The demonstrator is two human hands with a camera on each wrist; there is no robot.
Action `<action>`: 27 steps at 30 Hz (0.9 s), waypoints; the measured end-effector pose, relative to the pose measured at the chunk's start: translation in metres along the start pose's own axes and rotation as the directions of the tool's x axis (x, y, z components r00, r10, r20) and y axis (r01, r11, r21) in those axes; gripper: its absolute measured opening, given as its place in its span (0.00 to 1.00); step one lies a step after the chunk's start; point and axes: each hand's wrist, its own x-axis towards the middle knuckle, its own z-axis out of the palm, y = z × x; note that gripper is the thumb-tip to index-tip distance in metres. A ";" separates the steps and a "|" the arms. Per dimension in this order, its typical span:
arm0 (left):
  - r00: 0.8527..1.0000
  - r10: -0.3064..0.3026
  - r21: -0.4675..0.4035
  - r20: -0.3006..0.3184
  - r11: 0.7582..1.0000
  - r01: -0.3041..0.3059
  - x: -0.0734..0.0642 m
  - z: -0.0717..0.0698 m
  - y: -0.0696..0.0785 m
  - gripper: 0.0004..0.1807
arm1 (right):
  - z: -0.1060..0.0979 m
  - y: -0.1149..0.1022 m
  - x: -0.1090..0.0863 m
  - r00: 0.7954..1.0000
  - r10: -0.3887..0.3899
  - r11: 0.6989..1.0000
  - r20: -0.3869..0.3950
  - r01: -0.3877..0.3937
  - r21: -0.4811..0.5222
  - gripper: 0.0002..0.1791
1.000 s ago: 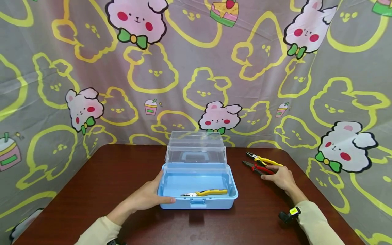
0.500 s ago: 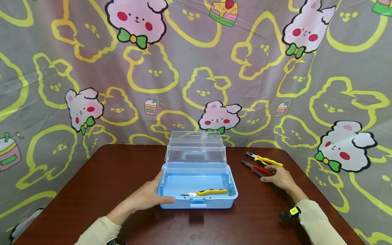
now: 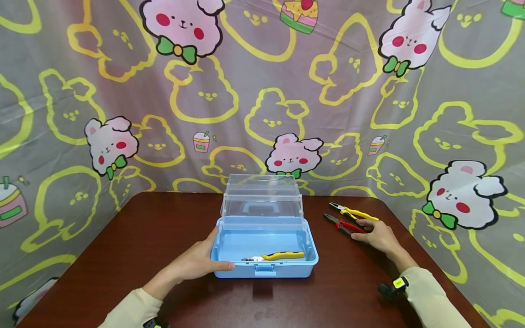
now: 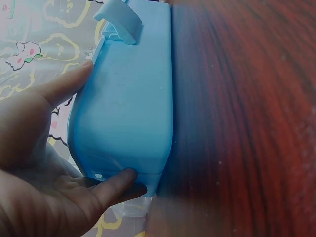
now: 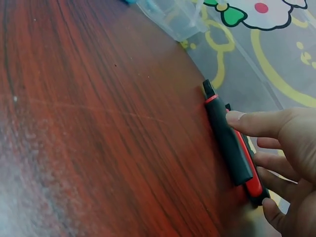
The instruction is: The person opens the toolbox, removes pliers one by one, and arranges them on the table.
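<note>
A light blue toolbox (image 3: 287,271) stands with its clear lid raised. My left hand (image 3: 201,260) grips its front left corner, thumb at the front rim and fingers against the end wall, as the left wrist view (image 4: 54,158) shows too. Inside along the front lie yellow-handled pliers (image 3: 283,256). At the right, my right hand (image 3: 380,237) holds the handles of red-and-black pliers (image 3: 333,219) on the table; in the right wrist view the thumb meets the black handle (image 5: 228,140) and the fingers curl beside the red one.
Another pair of yellow-handled pliers (image 3: 357,213) lies just behind the red-and-black ones. The clear lid (image 3: 262,196) stands up at the back of the toolbox. The brown table (image 3: 164,218) ends at a patterned cloth (image 3: 246,91) behind and at both sides.
The right hand has shifted slightly on the red-and-black pliers, and their handles have turned a little. The left hand and toolbox have stayed in place.
</note>
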 end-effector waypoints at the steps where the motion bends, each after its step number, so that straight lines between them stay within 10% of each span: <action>1: 1.000 0.002 0.000 0.000 1.000 -0.002 0.000 0.000 0.000 0.71 | -0.001 0.000 0.000 1.000 -0.002 1.000 -0.002 0.002 -0.001 0.42; 27: 1.000 -0.028 -0.015 0.014 0.999 0.028 0.000 -0.001 0.002 0.70 | -0.011 -0.037 -0.001 0.992 -0.120 0.993 -0.030 0.120 -0.022 0.38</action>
